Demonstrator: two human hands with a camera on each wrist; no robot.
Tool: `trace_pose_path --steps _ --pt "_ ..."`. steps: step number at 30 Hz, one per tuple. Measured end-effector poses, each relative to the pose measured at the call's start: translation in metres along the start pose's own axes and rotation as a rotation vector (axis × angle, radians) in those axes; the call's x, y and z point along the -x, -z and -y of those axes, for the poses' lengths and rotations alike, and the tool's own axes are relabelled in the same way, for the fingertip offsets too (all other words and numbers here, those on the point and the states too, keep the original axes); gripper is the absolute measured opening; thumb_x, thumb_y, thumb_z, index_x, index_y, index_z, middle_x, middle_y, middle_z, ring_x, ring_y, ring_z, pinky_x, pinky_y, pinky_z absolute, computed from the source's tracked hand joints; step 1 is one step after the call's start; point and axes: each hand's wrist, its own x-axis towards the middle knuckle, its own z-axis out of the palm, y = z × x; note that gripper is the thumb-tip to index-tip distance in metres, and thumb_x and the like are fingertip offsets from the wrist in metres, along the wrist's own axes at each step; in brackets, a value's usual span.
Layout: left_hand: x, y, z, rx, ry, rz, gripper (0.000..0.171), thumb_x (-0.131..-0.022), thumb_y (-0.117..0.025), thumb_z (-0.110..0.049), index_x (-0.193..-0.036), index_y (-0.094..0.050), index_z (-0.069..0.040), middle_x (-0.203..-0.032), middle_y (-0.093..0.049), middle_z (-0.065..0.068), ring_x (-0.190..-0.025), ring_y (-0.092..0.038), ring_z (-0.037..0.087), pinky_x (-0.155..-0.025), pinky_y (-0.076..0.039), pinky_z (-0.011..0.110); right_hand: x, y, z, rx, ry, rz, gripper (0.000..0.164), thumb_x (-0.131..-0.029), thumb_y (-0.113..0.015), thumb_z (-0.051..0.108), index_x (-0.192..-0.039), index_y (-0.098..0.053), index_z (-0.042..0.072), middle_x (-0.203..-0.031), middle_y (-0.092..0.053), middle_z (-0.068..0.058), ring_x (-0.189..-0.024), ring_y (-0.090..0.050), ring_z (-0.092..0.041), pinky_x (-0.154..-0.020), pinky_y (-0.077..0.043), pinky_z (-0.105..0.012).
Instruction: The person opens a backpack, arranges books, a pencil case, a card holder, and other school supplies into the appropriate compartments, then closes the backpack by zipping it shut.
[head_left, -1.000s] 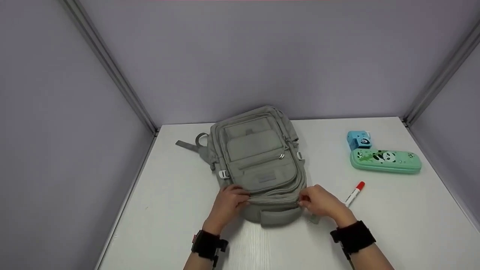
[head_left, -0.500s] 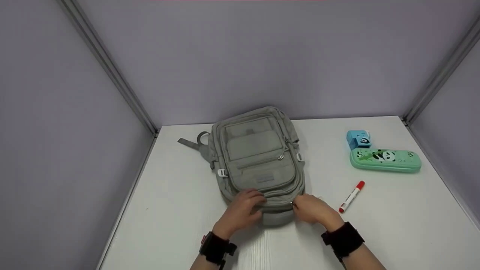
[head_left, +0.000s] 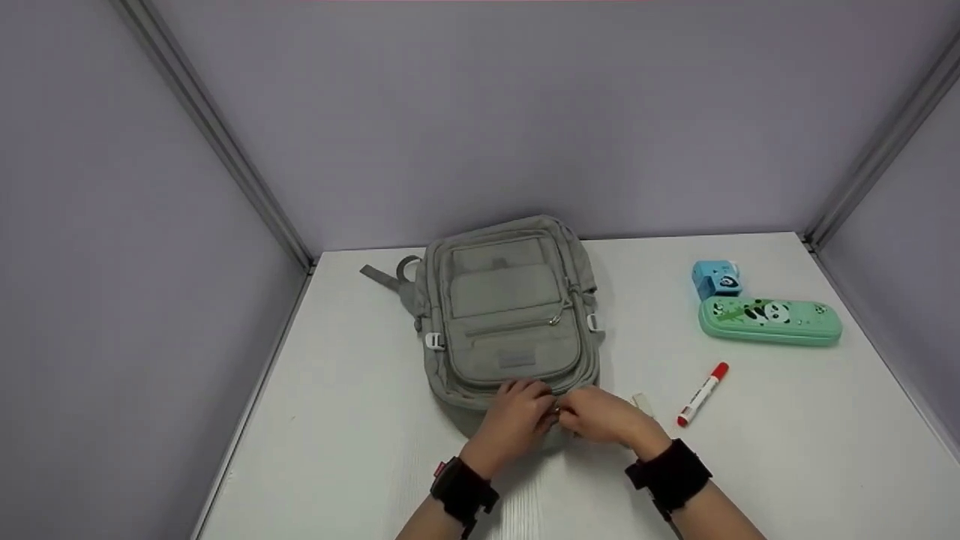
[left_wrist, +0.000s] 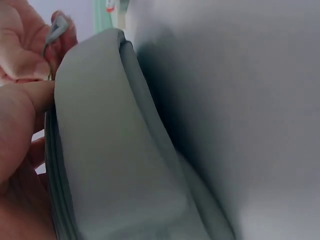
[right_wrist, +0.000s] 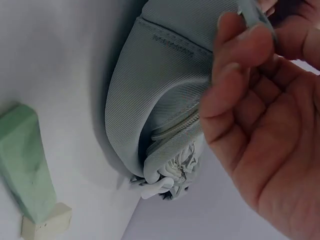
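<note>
A grey-green backpack (head_left: 517, 300) lies front side up on the white table. At its near end my left hand (head_left: 516, 420) grips the edge along the zipper; in the left wrist view its thumb (left_wrist: 37, 95) presses on the fabric. Right beside it, my right hand (head_left: 600, 416) pinches a grey zipper pull (right_wrist: 255, 17) between thumb and fingers. The two hands almost meet, and they cover part of the zipper in the head view. Near the right wrist lies a small green and cream block (right_wrist: 30, 165), mostly hidden in the head view.
To the right lies a white marker (head_left: 702, 395) with red ends. Behind it sit a green panda-print pencil case (head_left: 772, 322) and a blue pencil sharpener-like box (head_left: 716, 279). A loose strap (head_left: 379, 277) sticks out left of the backpack. Grey panels enclose the table.
My right hand has moved left along the backpack's near edge with the zipper pull. The left hand has shifted right to meet it. The backpack has turned slightly, and the gap at its near end has narrowed.
</note>
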Motion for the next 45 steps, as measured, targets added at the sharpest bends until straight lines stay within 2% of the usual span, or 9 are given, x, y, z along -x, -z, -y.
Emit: trace_pose_path --steps 6,11,14,17,21,25,33,40,45 --pt "-0.001 0.004 0.002 0.012 0.015 0.002 0.005 -0.089 -0.075 -0.025 -0.086 -0.075 -0.020 -0.091 -0.065 -0.007 -0.093 -0.062 0.014 -0.086 -0.047 0.038 -0.003 -0.006 0.000 -0.037 0.071 -0.027 0.024 -0.095 -0.057 0.004 -0.073 -0.062 0.009 -0.064 -0.045 0.014 -0.056 -0.041 -0.002 -0.054 -0.038 -0.024" --pt "0.001 0.006 0.003 -0.011 -0.015 0.025 0.005 -0.083 -0.079 -0.022 -0.080 -0.076 -0.024 -0.090 -0.068 -0.011 -0.097 -0.062 0.012 -0.086 -0.047 0.037 0.001 -0.005 -0.005 -0.022 0.114 -0.005 0.022 -0.095 -0.061 0.006 -0.074 -0.066 0.004 -0.062 -0.043 0.014 -0.054 -0.040 -0.002 -0.053 -0.037 -0.024" --pt "0.003 0.005 0.003 -0.030 -0.038 0.020 0.006 -0.082 -0.081 -0.023 -0.078 -0.077 -0.025 -0.088 -0.069 -0.011 -0.097 -0.062 0.012 -0.087 -0.047 0.037 0.006 -0.002 -0.009 0.005 0.077 0.008 0.023 -0.095 -0.063 0.009 -0.073 -0.066 0.006 -0.062 -0.042 0.014 -0.054 -0.039 -0.002 -0.052 -0.036 -0.024" --pt "0.003 0.005 0.003 -0.029 -0.051 0.007 0.008 -0.083 -0.080 -0.023 -0.076 -0.076 -0.025 -0.085 -0.069 -0.011 -0.097 -0.063 0.012 -0.087 -0.047 0.038 0.011 0.003 -0.013 0.052 -0.001 0.000 0.024 -0.095 -0.064 0.011 -0.071 -0.064 0.009 -0.062 -0.043 0.013 -0.054 -0.040 -0.004 -0.051 -0.036 -0.026" --pt "0.003 0.004 0.003 0.000 -0.043 0.009 0.010 -0.082 -0.080 -0.021 -0.073 -0.076 -0.024 -0.086 -0.069 -0.010 -0.097 -0.063 0.013 -0.087 -0.047 0.039 0.015 0.010 -0.019 0.137 -0.117 -0.035 0.024 -0.092 -0.068 0.012 -0.069 -0.063 0.012 -0.063 -0.046 0.010 -0.056 -0.042 -0.009 -0.052 -0.037 -0.030" --pt "0.004 0.006 0.004 0.043 -0.021 0.036 0.012 -0.082 -0.080 -0.016 -0.073 -0.075 -0.022 -0.086 -0.069 -0.009 -0.099 -0.063 0.014 -0.088 -0.047 0.040 0.015 0.014 -0.026 0.159 -0.184 -0.052 0.019 -0.092 -0.067 0.013 -0.073 -0.068 0.012 -0.065 -0.050 0.008 -0.057 -0.045 -0.012 -0.054 -0.040 -0.034" --pt "0.005 0.010 0.005 0.093 0.007 0.092 0.011 -0.084 -0.079 -0.016 -0.074 -0.076 -0.021 -0.088 -0.070 -0.009 -0.102 -0.063 0.015 -0.091 -0.046 0.041 0.013 0.019 -0.037 0.111 -0.203 -0.061 0.028 -0.087 -0.062 0.010 -0.062 -0.053 0.018 -0.058 -0.048 0.009 -0.053 -0.045 -0.008 -0.051 -0.038 -0.029" --pt "0.006 0.013 0.004 0.084 -0.006 0.097 0.007 -0.081 -0.081 -0.015 -0.077 -0.078 -0.021 -0.089 -0.070 -0.009 -0.100 -0.063 0.015 -0.091 -0.046 0.041 0.007 0.025 -0.041 0.237 -0.183 -0.095 0.030 -0.085 -0.063 0.008 -0.060 -0.048 0.017 -0.059 -0.039 0.007 -0.054 -0.038 -0.011 -0.050 -0.031 -0.030" --pt "0.008 0.016 0.004 0.089 -0.002 0.106 0.007 -0.081 -0.081 -0.016 -0.077 -0.078 -0.021 -0.089 -0.070 -0.010 -0.099 -0.063 0.014 -0.092 -0.046 0.040 0.000 0.029 -0.050 0.298 -0.203 -0.132 0.029 -0.084 -0.063 0.007 -0.061 -0.050 0.016 -0.060 -0.040 0.005 -0.054 -0.036 -0.013 -0.049 -0.029 -0.031"
